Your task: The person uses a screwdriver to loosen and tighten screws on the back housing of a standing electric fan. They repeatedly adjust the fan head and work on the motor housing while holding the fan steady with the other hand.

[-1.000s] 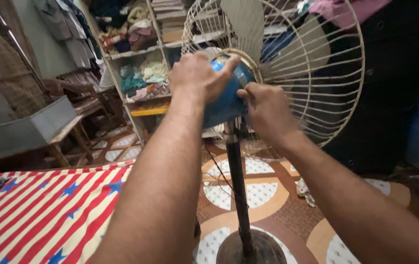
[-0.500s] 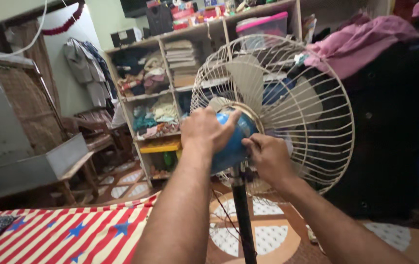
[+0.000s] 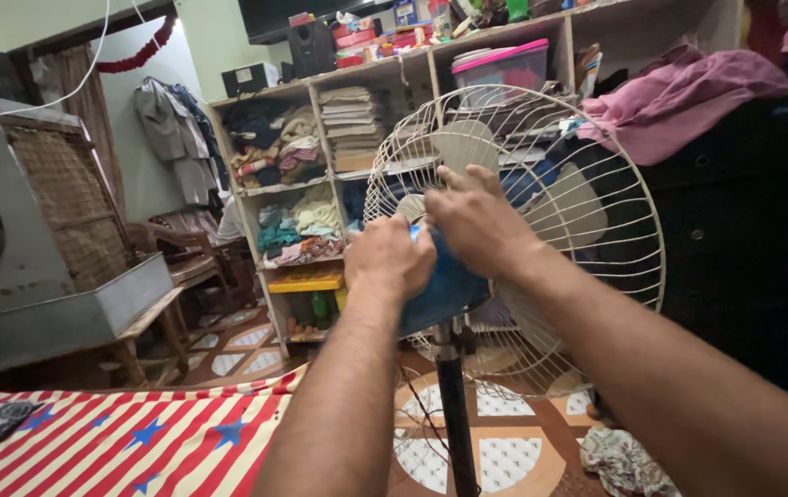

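Observation:
A pedestal fan stands in front of me, with a cream wire cage (image 3: 615, 267), pale blades and a blue motor housing (image 3: 449, 290) on a black pole (image 3: 456, 414). My left hand (image 3: 392, 260) grips the back of the blue housing from the left. My right hand (image 3: 477, 221) lies over the top of the housing, fingers spread against the rear of the cage. The front of the housing is hidden behind both hands.
A red-and-white striped cloth with blue stars (image 3: 127, 437) covers a bed at lower left. A grey metal air cooler (image 3: 26, 248) sits at left. Open shelves stuffed with clothes (image 3: 311, 212) stand behind. Dark furniture (image 3: 743, 230) with pink cloth fills the right. A rag (image 3: 624, 460) lies on the patterned floor.
My view has tilted up and closed in. My right hand has moved from the side of the housing up onto its top against the cage. The left hand keeps its grip.

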